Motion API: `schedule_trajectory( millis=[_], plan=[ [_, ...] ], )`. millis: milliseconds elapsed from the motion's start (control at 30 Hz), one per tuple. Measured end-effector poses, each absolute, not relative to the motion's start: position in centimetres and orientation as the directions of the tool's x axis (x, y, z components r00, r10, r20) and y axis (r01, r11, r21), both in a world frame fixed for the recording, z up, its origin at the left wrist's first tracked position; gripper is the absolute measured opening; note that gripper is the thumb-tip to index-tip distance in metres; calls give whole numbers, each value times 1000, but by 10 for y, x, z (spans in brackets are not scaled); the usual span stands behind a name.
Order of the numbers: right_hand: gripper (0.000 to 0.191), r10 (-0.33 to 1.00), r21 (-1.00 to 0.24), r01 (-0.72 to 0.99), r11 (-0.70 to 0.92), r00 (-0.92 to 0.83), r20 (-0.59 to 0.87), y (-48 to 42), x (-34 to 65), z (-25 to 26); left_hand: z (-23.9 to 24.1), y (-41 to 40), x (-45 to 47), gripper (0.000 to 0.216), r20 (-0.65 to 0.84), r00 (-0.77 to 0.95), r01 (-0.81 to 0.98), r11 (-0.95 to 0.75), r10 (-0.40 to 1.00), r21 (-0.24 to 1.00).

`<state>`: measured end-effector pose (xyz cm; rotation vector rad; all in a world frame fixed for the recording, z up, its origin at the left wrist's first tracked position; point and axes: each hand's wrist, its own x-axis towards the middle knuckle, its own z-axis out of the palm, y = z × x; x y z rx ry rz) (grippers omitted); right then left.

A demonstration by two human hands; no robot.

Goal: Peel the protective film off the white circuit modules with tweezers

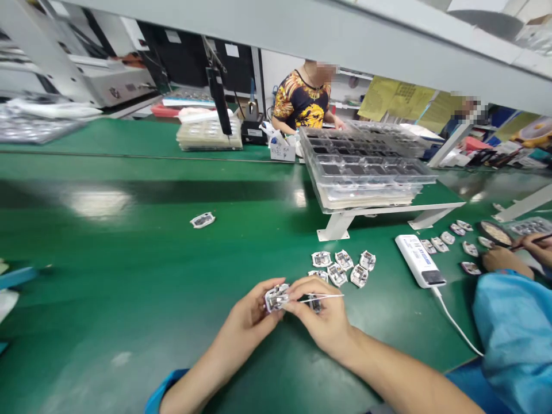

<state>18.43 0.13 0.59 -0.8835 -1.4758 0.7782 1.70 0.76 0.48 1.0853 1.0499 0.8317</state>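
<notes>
My left hand [254, 313] is closed around a small white-cased electronic module [276, 298], its open inner side facing up. Close against it, my right hand [321, 316] pinches what look like thin pale tweezers [328, 296], their joined end sticking out to the right. The fingers of my right hand hide the tips. A second small dark-and-white piece [315, 303] shows within my right hand, partly covered by the fingers. Just beyond my hands, several similar modules [337, 275] lie in a cluster on the green table [172, 322].
One module [202, 220] lies apart at left. Stacked clear trays [366, 178] stand on a raised shelf [338, 227]. A white device [419, 261] with a cable lies at right. A co-worker's blue sleeve [513, 322] is beside me; another person [304, 100] is across.
</notes>
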Motion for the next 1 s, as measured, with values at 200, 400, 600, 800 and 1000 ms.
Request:
schedule_trajectory(
  millis=[200,400,600,800,1000],
  plan=[
    [7,859,-835,199,513,-114,500,-3,183,8,2,0,16,49,-239,252,-79,266,938,961],
    [9,918,-916,62,396,-59,393,-1,186,6,11,-3,14,39,-298,238,-56,319,925,946],
    [12,905,-907,-8,420,-74,420,2,186,3,14,-6,16,30,-318,306,-81,358,897,930],
    [8,862,-867,15,499,-109,495,3,185,4,10,-6,15,29,-291,338,-60,329,895,943],
    [8,799,-794,124,596,-190,570,2,182,1,6,-8,19,34,-282,326,-68,320,902,945]
  ],
)
